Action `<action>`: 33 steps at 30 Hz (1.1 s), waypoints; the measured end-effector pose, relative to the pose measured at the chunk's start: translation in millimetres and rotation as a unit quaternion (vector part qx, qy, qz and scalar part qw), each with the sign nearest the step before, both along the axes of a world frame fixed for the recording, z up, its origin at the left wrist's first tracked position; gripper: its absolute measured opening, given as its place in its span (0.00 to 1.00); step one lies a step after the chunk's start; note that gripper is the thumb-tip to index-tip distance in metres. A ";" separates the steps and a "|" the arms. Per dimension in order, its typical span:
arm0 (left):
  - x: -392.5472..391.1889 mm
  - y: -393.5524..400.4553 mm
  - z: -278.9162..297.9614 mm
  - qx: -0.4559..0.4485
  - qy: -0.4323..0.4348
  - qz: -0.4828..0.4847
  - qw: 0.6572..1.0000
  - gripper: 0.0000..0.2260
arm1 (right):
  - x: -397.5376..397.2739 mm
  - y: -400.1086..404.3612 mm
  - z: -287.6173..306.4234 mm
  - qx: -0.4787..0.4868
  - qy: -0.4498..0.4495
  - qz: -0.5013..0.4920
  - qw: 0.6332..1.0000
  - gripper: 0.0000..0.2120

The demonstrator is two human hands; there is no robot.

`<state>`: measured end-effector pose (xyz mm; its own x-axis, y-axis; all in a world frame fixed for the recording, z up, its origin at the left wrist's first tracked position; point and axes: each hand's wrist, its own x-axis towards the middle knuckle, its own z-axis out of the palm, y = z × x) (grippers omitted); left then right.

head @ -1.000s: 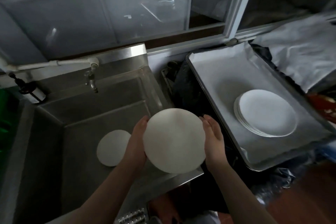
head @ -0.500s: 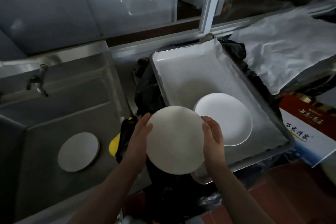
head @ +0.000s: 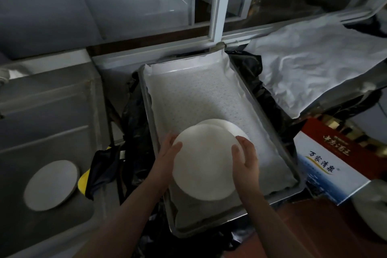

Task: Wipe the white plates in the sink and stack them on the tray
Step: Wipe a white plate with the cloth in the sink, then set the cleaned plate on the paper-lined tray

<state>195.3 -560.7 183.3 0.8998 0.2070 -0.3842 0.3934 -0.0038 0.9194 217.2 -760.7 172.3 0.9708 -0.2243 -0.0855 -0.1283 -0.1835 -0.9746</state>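
Note:
Between both hands I hold a white plate (head: 204,165), tilted toward me, over the near half of the paper-lined metal tray (head: 272,119). My left hand (head: 167,153) grips its left rim and my right hand (head: 248,160) grips its right rim, thumbs on the upper face. Just behind and below it a stack of white plates (head: 227,126) lies in the tray, mostly hidden by the held plate. One more white plate (head: 51,184) lies flat on the floor of the steel sink (head: 46,111) at the left.
A yellow and black cloth (head: 98,170) hangs over the sink's right edge, with black plastic (head: 136,123) between sink and tray. Crumpled white paper (head: 314,65) covers the surface at the right. A printed carton (head: 328,165) stands right of the tray.
Both hands have carried the plate rightward from over the sink's edge to over the tray, near the stack. My view has swung right, so the sink now sits at the far left.

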 end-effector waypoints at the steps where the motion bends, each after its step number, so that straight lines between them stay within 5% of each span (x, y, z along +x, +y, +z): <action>1: 4.2 -4.2 -0.8 0.012 0.000 0.003 1.000 0.07 | 2.5 -3.6 -1.1 -0.018 -0.008 0.008 1.000 0.18; 15: 31.5 -34.2 -16.0 0.058 0.004 0.003 0.998 0.31 | 24.8 -27.9 -18.1 -0.092 -0.038 0.036 0.994 0.15; 33: 30.3 -33.7 -15.0 0.043 0.006 0.015 0.999 0.23 | 37.9 -32.9 -22.1 -0.169 -0.013 0.083 0.982 0.28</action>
<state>225.6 -594.3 168.2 0.8881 0.2663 -0.3747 0.4058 -0.0710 0.9112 255.2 -793.5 150.2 0.9971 -0.0751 -0.0082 -0.0456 -0.5128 -0.8573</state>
